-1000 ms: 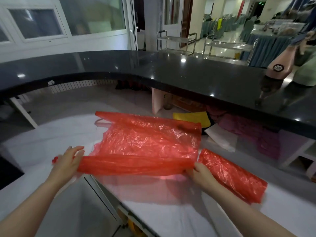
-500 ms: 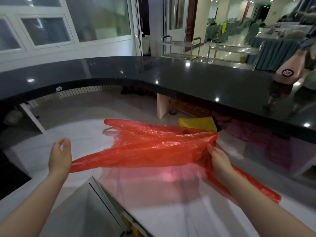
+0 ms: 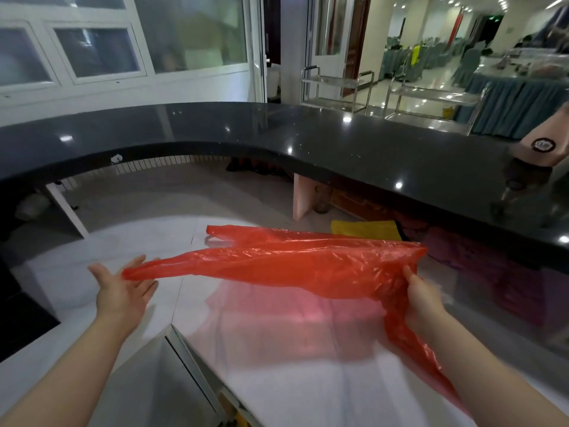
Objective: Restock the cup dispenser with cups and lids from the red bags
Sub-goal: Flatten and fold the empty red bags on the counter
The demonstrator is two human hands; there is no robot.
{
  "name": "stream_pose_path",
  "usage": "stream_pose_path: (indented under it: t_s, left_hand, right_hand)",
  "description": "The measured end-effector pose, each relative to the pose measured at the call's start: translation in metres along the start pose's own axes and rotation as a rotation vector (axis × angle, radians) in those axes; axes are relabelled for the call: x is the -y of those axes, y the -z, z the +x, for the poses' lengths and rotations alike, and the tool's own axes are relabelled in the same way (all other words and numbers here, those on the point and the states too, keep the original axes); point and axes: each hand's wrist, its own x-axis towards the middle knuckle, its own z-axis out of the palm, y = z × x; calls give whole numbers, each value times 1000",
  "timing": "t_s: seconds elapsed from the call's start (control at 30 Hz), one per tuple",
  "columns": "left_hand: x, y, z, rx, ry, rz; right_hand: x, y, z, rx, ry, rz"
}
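Right hand (image 3: 423, 298) grips the limp red bag (image 3: 292, 263), held above the white counter (image 3: 277, 380); left hand (image 3: 123, 291) open, palm up, beside the bag's tip. Bag looks empty — likely being cleared away; next, catch the loose end.

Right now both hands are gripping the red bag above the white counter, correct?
Not quite. In the head view only the right hand grips the red bag; the left hand is open, palm up, at the bag's tip above the white counter.
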Motion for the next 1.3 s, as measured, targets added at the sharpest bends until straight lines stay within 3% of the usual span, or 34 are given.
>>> stream_pose_path:
  t_s: [0.1,0.3,0.5,0.57,0.73,0.87,1.0,1.07,1.23,1.3]
  left_hand:
    - [0,-8,0,86,13,-15]
    - [10,-49,-4,592,-150,785]
    - [-8,-89,1,883,-250,659]
    - [-6,-95,9,834,-237,644]
    - [8,-102,27,498,-283,741]
    - [22,-101,33,452,-303,744]
    - [37,-90,46,380,-289,752]
    - [40,-88,50,346,-311,775]
    - [41,-90,58,270,-362,918]
    - [41,-90,59,265,-356,955]
  right_hand:
    - [5,-3,1,-2,-16,-23]
    - [8,-6,3,15,-56,-95]
    - [15,-7,-3,32,-100,-149]
    - [17,-7,-4,20,-89,-152]
    - [12,-8,1,-60,-48,-143]
    - [6,-11,4,-196,89,-391]
    - [-10,-6,-1,-56,171,-518]
    - [-19,-3,5,-91,190,-578]
    - [-24,-9,11,-119,107,-318]
    - [-27,-13,12,-151,160,-298]
